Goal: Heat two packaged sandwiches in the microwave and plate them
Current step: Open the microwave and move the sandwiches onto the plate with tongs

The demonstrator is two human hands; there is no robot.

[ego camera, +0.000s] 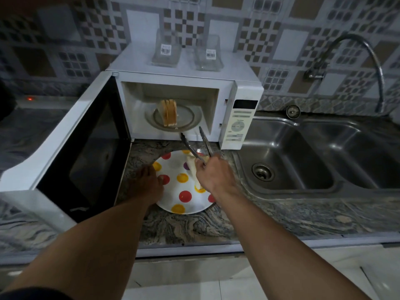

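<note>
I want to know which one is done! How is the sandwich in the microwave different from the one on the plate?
The sandwich in the microwave stands upright on the glass turntable; the sandwich on the plate lies on the spotted plate, partly hidden by the right hand. The first shows fully; the second barely. Both are unwrapped.

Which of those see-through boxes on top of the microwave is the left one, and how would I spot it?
Find the white microwave with its door swung open, left of the steel sink. Two clear empty plastic sandwich boxes stand on its top. The left sandwich box sits nearer the door's hinge side, and its barcode sticker is higher up than the one on the right sandwich box.
</note>
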